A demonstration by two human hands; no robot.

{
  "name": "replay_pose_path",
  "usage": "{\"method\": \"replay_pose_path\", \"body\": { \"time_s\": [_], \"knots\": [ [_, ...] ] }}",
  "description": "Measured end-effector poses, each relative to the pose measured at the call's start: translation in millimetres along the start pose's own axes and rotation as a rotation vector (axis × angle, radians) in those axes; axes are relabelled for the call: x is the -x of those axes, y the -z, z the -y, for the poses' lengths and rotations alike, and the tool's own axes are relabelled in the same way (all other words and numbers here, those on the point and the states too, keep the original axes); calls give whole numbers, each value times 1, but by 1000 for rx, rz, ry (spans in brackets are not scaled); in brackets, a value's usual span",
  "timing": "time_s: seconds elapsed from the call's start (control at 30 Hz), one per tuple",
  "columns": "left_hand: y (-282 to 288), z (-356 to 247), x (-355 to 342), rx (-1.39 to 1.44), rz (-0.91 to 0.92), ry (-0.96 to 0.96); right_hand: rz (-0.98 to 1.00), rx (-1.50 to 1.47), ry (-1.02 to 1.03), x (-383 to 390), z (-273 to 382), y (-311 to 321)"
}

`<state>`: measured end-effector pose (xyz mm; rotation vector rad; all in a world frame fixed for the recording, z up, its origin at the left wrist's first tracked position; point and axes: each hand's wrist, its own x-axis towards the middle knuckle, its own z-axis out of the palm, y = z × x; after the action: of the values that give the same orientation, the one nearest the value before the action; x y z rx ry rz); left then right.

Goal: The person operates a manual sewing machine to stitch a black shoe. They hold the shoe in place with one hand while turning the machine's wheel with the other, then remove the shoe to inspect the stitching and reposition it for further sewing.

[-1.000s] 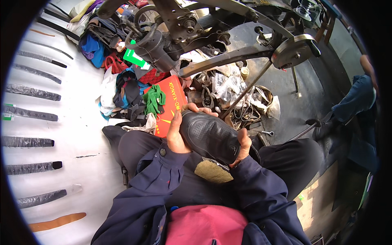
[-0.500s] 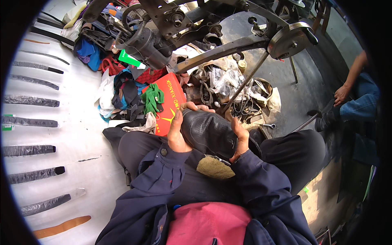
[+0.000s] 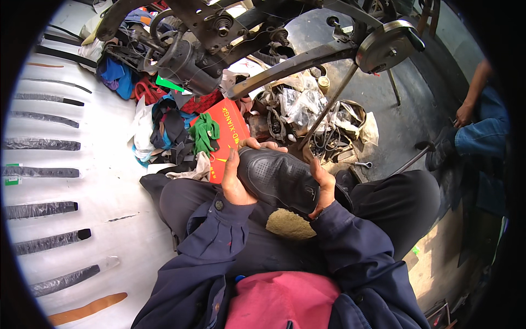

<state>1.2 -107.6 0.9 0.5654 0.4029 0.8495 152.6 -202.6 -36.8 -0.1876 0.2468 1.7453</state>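
Observation:
A black leather shoe [image 3: 278, 178], with a patch of small holes in its upper, is held between both hands above my lap. My left hand [image 3: 236, 183] closes round its left end, thumb up along the side and fingertips showing over the far edge. My right hand [image 3: 324, 189] grips the other end, thumb raised and the fingers mostly hidden under the shoe. Just below it, on my dark trousers, lies a tan, fuzzy-looking rounded piece [image 3: 290, 224].
A dark metal machine with a handwheel [image 3: 387, 47] stands ahead. Beneath it are a red box [image 3: 229, 122], a green cloth [image 3: 205, 133] and piled scraps, bags and tools. Several wrapped black straps [image 3: 44, 172] lie left on a pale surface. Another person's hand [image 3: 463, 115] is at right.
The shoe has turned slightly in my hands, so more of the perforated patch faces up. At right, the other person's hand has shifted up a little. The view has moved slightly.

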Motion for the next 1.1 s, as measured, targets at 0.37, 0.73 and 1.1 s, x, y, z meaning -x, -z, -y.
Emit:
{"method": "replay_pose_path", "body": {
  "time_s": [0.37, 0.73, 1.1],
  "knots": [
    [-2, 2, 0, -36, 44, -31, -14, 88, -10, 3, 5, -6],
    [7, -1, 1, -46, 4, -15, -38, 134, -31, 2, 5, -14],
    [11, -6, -2, -119, -33, -39, -77, 218, 8, 3, 3, -21]
  ]
}}
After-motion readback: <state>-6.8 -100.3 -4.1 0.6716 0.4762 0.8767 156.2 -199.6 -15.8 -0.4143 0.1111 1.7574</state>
